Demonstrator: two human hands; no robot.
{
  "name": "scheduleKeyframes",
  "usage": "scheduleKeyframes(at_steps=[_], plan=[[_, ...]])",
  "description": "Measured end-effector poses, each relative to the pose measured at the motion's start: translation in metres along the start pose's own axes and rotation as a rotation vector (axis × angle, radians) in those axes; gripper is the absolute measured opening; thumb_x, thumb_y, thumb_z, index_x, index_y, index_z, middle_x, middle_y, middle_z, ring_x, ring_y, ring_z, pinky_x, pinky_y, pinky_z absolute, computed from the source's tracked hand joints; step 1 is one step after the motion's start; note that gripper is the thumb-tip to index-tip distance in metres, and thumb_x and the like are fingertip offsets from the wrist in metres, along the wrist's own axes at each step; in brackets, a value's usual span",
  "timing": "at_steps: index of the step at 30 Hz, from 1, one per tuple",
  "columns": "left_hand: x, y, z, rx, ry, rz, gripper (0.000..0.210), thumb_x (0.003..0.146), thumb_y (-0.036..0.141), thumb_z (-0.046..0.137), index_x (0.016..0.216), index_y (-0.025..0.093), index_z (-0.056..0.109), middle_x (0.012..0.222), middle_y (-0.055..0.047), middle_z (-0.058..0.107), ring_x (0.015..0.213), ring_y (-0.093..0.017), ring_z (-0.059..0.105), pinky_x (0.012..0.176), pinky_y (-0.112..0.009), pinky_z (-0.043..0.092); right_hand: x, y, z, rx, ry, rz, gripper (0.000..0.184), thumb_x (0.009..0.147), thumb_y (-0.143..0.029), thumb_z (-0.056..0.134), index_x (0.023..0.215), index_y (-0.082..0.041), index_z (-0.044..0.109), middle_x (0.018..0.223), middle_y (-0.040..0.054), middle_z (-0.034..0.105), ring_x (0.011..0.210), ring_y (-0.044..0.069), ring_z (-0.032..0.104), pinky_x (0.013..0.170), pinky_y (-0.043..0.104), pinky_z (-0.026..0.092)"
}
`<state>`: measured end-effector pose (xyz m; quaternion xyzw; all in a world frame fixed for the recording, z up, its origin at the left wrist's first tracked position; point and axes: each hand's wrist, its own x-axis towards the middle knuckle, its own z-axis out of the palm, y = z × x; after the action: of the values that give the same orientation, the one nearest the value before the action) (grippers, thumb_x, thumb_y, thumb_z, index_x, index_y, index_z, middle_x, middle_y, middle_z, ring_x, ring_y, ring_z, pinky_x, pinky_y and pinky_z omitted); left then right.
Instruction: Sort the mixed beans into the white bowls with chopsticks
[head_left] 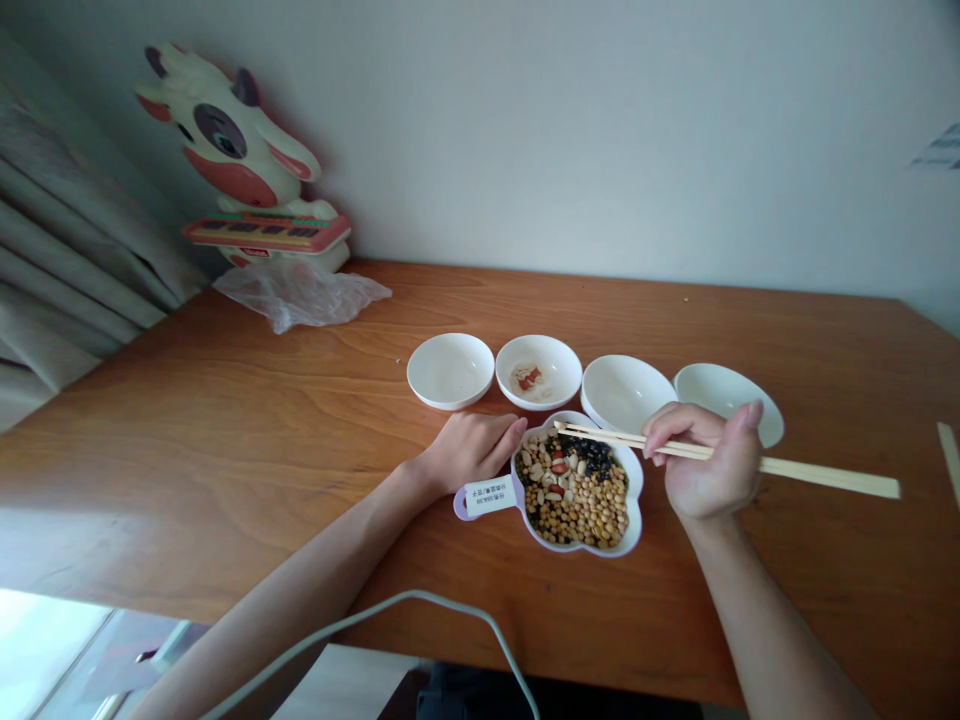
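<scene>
Curtain (67, 250) folds hang along the left edge of the frame. In the upper left, a cow-shaped toy (232, 150) with a keyboard (270, 232) leans by the wall (600, 150), and a crumpled clear plastic bag (304, 297) lies at its foot on the brown table (225, 450). A pale cable (420, 595) loops across the bottom, left of centre.

At centre, the left hand (472, 450) rests with curled fingers against the left rim of a paw-shaped dish (636, 500); whether it pinches the rim, I cannot tell from this angle. Below that hand, the dish's lilac handle (460, 505) points left and carries a white label (490, 495). The dish sits just below and right of centre, holding peanuts (538, 462) at its left, black beans (598, 462) at its upper right and yellow beans (585, 515) below.

Above it, four white bowls (450, 372) form a row; the second from left has reddish bits (529, 379) in it. Right of centre, the right hand (709, 460) is closed around wooden chopsticks (825, 477), their tips over the dish's upper edge. A pale strip (949, 465) shows at the right edge.
</scene>
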<state>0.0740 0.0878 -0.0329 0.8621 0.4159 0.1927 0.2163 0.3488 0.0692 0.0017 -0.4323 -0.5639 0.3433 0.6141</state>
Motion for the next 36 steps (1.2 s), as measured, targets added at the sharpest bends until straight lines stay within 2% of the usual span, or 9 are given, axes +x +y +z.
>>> scheduleKeyframes(at_steps=[6,14,36], plan=[[0.0,0.001,-0.002,-0.003,-0.008,0.0,0.05,0.113,0.041,0.026,0.078,0.018,0.053,0.071,-0.002,0.062,0.058,-0.012,0.048,0.061,-0.03,0.033,0.003,-0.002,0.002,0.058,0.162,-0.023,0.082,0.1,-0.071,0.023,0.049,-0.023,0.064,0.045,0.007,0.053,0.044,0.018,0.05,0.044,0.035,0.033],[0.0,0.002,-0.002,0.002,0.001,0.008,0.052,0.112,0.041,0.025,0.077,0.018,0.055,0.07,-0.002,0.062,0.056,-0.012,0.046,0.06,-0.03,0.032,0.002,0.002,0.009,0.042,0.239,0.005,0.08,0.099,-0.073,0.023,0.053,-0.021,0.064,0.052,0.0069,0.058,0.046,0.017,0.052,0.043,0.033,0.033],[0.0,0.002,0.001,-0.008,0.003,-0.013,0.052,0.112,0.043,0.026,0.076,0.018,0.053,0.07,-0.002,0.062,0.056,-0.012,0.048,0.062,-0.029,0.034,0.001,0.001,0.012,-0.045,0.2,0.124,0.079,0.1,-0.072,0.022,0.059,-0.02,0.066,0.05,0.005,0.057,0.044,0.016,0.048,0.044,0.031,0.03]])
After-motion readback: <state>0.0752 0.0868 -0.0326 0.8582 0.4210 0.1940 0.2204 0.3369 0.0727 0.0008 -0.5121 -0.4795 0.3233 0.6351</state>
